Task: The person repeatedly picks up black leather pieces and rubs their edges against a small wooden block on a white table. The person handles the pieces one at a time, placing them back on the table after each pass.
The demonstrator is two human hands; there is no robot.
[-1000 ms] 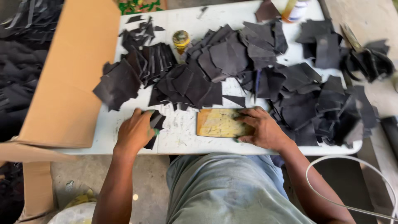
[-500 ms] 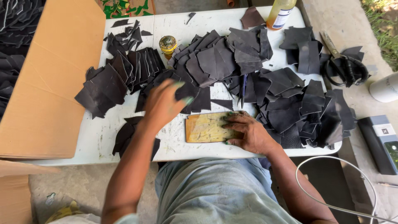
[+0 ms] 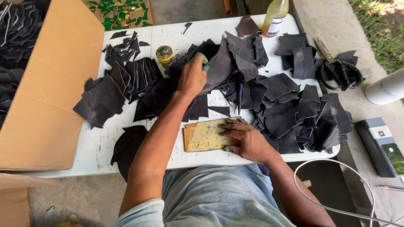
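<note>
My left hand reaches out over the middle of the white table and grips a large black leather piece lifted from the heap. My right hand lies flat with spread fingers on a yellowish glue-stained board near the table's front edge. Black leather cut pieces are heaped around both hands. A small pile of black pieces sits at the front left by my left forearm.
A cardboard box flap stands at the left. A small open glue tin and a bottle of yellow liquid are toward the back. Black scissors lie at the right, beside a white cylinder and grey box.
My left hand has left the small pile at the front left, moved up to the central heap and taken hold of a large black piece. My right hand stays on the board.
</note>
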